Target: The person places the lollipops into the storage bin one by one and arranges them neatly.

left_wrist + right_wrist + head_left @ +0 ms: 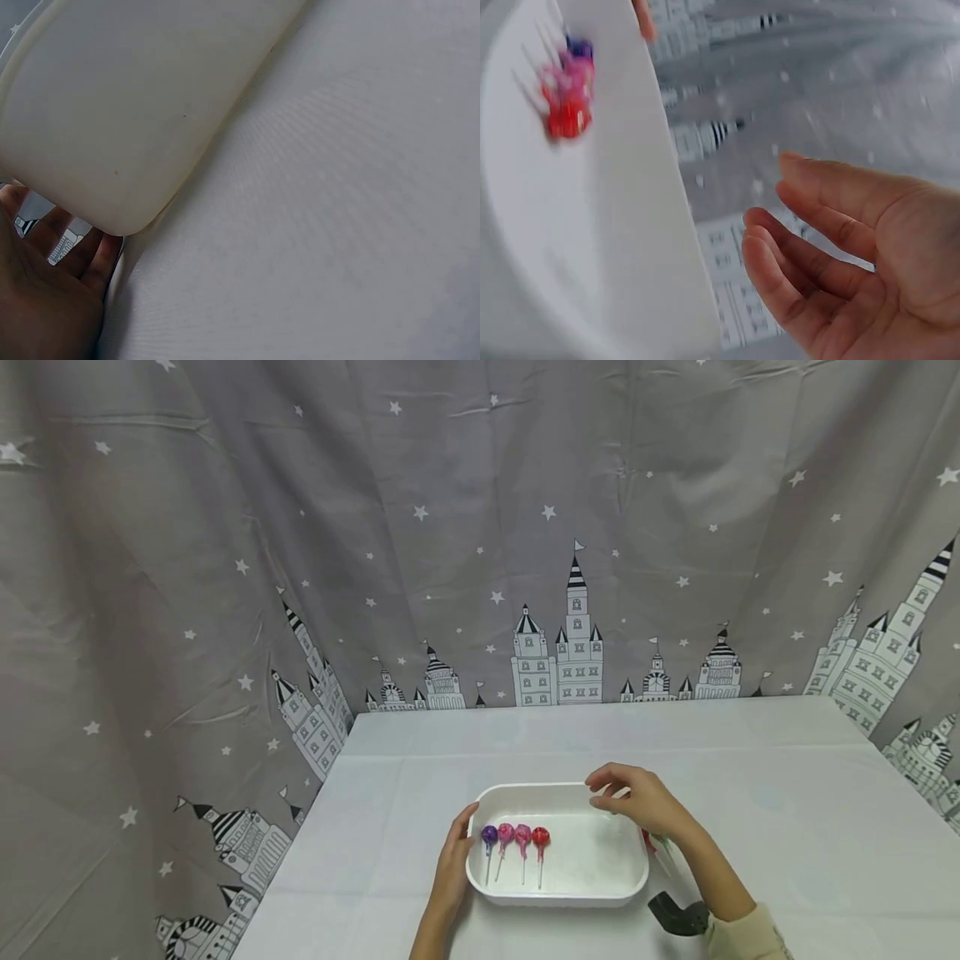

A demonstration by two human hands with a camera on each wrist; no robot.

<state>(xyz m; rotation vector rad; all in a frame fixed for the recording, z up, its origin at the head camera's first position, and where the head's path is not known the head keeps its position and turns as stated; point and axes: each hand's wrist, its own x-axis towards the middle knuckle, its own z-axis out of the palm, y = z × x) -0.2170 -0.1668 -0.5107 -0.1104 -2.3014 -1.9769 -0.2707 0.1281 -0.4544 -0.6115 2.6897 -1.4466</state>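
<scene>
A white tray (585, 860) holds several lollipops in a row toward its left end: a purple lollipop (489, 835), pink lollipops (522, 833) and a red lollipop (541, 836). At the tray's left end my left hand (450, 864) grips the edge, thumb at the rim. In the left wrist view, the fingers (84, 251) of that hand reach against the outer wall. Over the far right rim hovers my right hand (637, 797), fingers loosely bent. The right wrist view shows nothing between its fingers and thumb.
Partly hidden by the right forearm, red and green lollipops (660, 841) lie right of the tray. A black bent object (678, 914) is beside the right sleeve (746, 935). A white cloth covers the table (810, 827); a grey castle-print curtain (450, 527) hangs behind.
</scene>
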